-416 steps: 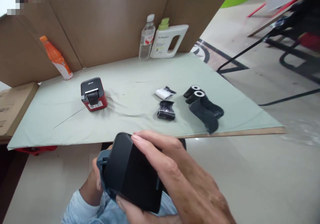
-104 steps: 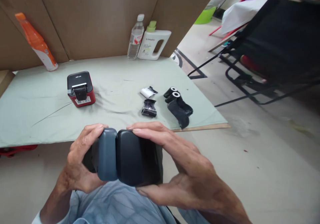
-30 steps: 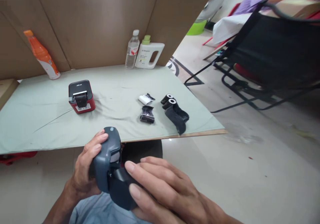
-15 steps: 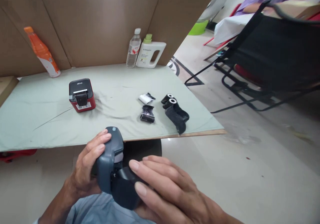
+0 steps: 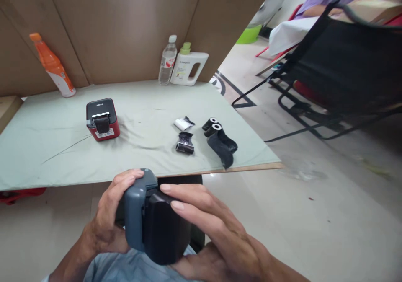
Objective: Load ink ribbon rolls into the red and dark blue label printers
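In front of my body I hold a label printer with a blue-grey part and a black part (image 5: 165, 227). My left hand (image 5: 108, 215) is wrapped round the blue-grey side, its fingers over the upper edge. My right hand (image 5: 216, 227) grips the black side, with fingertips on top and the thumb low down. The two parts sit close together, with a narrow dark seam between them. Beyond, on the table, stands a red and black label printer (image 5: 103, 120) with a dark strip hanging from its front slot.
On the green-covered table (image 5: 141, 106) lie a white roll (image 5: 184, 124), a small black roll (image 5: 185, 143) and black ribbon rolls (image 5: 221, 148). An orange bottle (image 5: 53, 66), a clear bottle (image 5: 167, 62) and a white jug (image 5: 188, 67) line the back. A black folding chair (image 5: 339, 60) stands right.
The black part has swung up and in against the blue-grey part, narrowing the gap between them. My right hand has risen slightly with it, and the printer's top has tipped lower.
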`<state>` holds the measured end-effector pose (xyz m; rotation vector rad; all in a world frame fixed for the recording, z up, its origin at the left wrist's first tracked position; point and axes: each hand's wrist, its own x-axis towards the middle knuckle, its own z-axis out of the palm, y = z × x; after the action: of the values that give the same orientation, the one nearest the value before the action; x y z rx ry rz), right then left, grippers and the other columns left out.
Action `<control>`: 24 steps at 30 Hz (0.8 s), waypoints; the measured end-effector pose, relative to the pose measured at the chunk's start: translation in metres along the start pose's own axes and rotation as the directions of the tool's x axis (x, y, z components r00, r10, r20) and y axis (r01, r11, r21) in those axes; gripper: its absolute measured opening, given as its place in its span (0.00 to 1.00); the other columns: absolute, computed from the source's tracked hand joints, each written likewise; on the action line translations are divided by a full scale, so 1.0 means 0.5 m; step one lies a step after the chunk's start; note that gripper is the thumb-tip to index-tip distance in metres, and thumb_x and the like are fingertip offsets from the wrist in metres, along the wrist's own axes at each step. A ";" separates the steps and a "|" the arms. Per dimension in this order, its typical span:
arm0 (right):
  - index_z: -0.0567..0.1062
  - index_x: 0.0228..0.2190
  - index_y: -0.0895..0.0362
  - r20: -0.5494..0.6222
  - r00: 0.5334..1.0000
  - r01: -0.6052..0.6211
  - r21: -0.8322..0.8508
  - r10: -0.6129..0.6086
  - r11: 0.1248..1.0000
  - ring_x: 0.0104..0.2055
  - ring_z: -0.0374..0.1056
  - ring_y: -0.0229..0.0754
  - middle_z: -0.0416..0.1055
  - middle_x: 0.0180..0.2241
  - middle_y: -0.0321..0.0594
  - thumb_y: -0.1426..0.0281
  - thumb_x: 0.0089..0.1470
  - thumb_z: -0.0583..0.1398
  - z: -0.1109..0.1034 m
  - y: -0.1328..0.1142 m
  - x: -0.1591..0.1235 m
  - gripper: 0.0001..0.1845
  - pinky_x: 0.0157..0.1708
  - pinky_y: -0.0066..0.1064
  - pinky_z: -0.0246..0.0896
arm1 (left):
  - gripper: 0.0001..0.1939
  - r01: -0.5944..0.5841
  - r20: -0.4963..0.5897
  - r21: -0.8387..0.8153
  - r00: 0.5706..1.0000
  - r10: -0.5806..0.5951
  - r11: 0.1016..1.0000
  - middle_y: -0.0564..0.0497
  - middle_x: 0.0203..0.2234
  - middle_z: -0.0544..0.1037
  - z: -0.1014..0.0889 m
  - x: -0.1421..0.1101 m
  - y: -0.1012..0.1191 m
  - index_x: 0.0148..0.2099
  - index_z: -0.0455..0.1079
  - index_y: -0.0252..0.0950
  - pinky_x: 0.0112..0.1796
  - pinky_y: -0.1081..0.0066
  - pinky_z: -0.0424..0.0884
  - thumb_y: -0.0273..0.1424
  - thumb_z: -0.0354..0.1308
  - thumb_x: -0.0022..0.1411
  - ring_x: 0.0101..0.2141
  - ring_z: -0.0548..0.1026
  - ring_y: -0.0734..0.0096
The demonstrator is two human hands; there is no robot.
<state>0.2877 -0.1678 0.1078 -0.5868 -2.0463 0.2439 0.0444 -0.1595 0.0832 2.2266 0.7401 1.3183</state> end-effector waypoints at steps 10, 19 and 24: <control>0.64 0.64 0.59 -0.004 0.989 -0.147 0.185 0.150 0.972 0.60 0.74 0.58 0.73 0.59 0.59 0.73 0.48 0.71 0.010 0.000 -0.019 0.44 0.56 0.48 0.76 | 0.45 0.092 -0.036 -0.013 0.995 -0.093 0.996 0.33 0.59 0.75 0.012 -0.002 0.015 0.74 0.56 0.34 0.59 0.50 0.75 0.31 0.69 0.57 0.59 0.76 0.46; 0.64 0.64 0.58 0.015 0.989 -0.146 0.224 0.146 0.963 0.60 0.74 0.56 0.73 0.59 0.58 0.75 0.50 0.70 0.011 0.011 -0.021 0.43 0.57 0.48 0.76 | 0.45 0.031 -0.042 0.035 0.999 -0.029 0.999 0.30 0.59 0.75 0.013 -0.001 0.005 0.73 0.56 0.34 0.58 0.47 0.76 0.34 0.70 0.59 0.59 0.76 0.44; 0.65 0.62 0.59 -0.001 0.998 -0.062 0.132 0.062 0.989 0.59 0.75 0.53 0.75 0.58 0.58 0.75 0.54 0.69 0.002 0.010 -0.016 0.36 0.55 0.46 0.77 | 0.42 -0.042 0.011 0.071 0.999 0.041 0.997 0.28 0.61 0.74 0.001 0.008 -0.003 0.74 0.55 0.34 0.59 0.42 0.75 0.35 0.68 0.64 0.61 0.75 0.41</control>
<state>0.2920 -0.1672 0.0994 -0.5687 -1.9909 0.4109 0.0460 -0.1559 0.0846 2.3144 0.7520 1.3192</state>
